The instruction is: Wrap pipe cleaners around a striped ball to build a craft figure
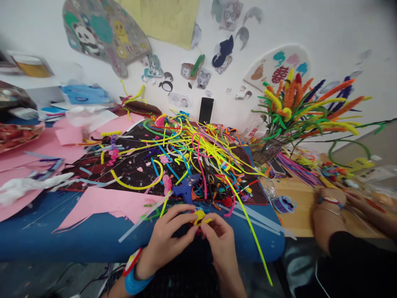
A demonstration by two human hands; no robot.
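Between my two hands, close to the table's front edge, is a small yellow pipe-cleaner piece (199,216) with some red beneath it. My left hand (171,231) pinches its left side with thumb and fingertips. My right hand (219,236) pinches the right side, where a short yellow end sticks out. The underside of the piece is hidden by my fingers. Just beyond my hands lies a blue hot glue gun (187,187), and to its right are black scissors (218,188). A clear glue stick (142,219) rests by my left hand.
A heap of yellow pipe cleaners (204,147) covers the dark mat. Pink paper (111,205) lies left, a phone (206,110) leans on the wall. A vase of pipe-cleaner flowers (273,145) stands right; a co-worker's arms (328,215) rest at the wooden table (297,207).
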